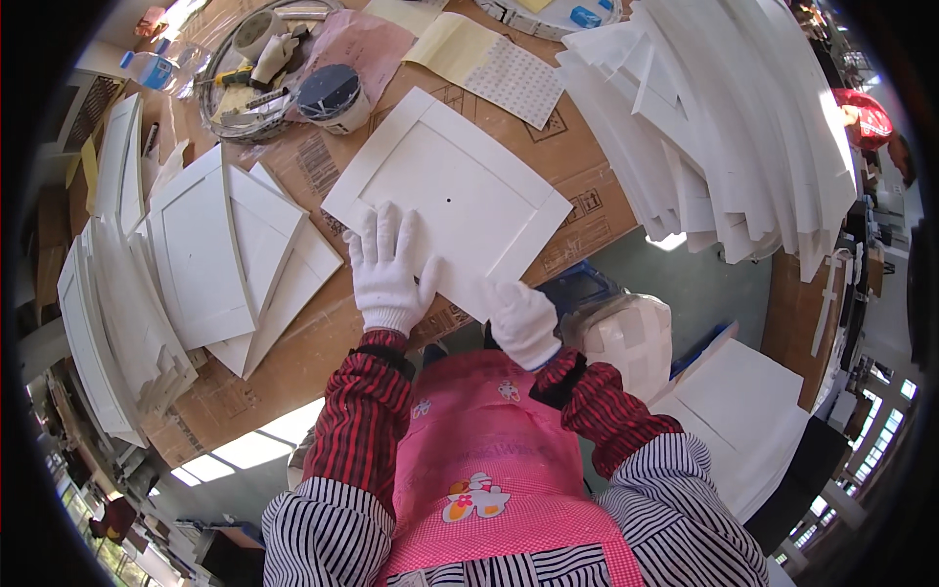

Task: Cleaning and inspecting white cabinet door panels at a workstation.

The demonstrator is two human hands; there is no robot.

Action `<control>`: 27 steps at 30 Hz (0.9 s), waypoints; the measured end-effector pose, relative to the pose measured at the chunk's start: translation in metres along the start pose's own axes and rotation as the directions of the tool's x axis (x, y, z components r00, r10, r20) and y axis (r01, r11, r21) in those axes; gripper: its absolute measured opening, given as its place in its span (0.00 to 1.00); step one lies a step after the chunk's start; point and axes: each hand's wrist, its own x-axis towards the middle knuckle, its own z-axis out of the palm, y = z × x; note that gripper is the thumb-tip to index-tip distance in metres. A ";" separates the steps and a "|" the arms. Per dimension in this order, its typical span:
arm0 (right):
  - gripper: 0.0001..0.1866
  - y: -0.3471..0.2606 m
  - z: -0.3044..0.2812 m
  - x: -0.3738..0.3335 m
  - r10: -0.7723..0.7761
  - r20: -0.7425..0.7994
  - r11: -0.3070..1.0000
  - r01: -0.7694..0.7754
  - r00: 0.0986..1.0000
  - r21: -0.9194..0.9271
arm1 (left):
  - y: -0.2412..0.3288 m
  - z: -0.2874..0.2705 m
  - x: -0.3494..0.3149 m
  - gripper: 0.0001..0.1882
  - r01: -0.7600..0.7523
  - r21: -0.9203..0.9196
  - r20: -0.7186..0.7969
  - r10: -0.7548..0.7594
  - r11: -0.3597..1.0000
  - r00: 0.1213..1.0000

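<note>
A white framed panel [460, 181] with a recessed middle and one small dark spot lies at an angle on the cardboard-covered table. My left hand [389, 264], in a white knit glove, rests flat on its near left side with fingers spread. At the panel's near right edge is my right hand [523, 325], also gloved, its fingers curled and pressed together. They are slightly blurred, and what they may hold is hidden.
White panels [201, 245] lie stacked at the left, and a tall stack of white panels [724, 117] stands at the right. Behind the panel are a dark-lidded tub [333, 96], patterned sheets [489, 68] and a wire coil [220, 108]. A wrapped bundle [626, 342] sits below the table edge.
</note>
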 end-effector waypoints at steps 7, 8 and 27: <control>0.19 0.067 -0.010 0.038 0.222 -0.120 0.974 -0.226 0.968 -0.020 | 0.002 0.001 0.000 0.37 -0.010 -0.002 -0.010 0.010 1.000 1.000; 0.19 0.077 0.002 0.029 0.207 -0.157 0.978 -0.208 0.966 0.014 | 0.005 0.003 0.004 0.36 -0.028 -0.018 -0.021 0.028 0.999 0.999; 0.20 -0.009 -0.014 -0.015 -0.005 0.002 0.989 0.005 1.000 0.150 | -0.001 0.003 0.002 0.33 -0.022 -0.014 -0.073 0.021 1.000 0.997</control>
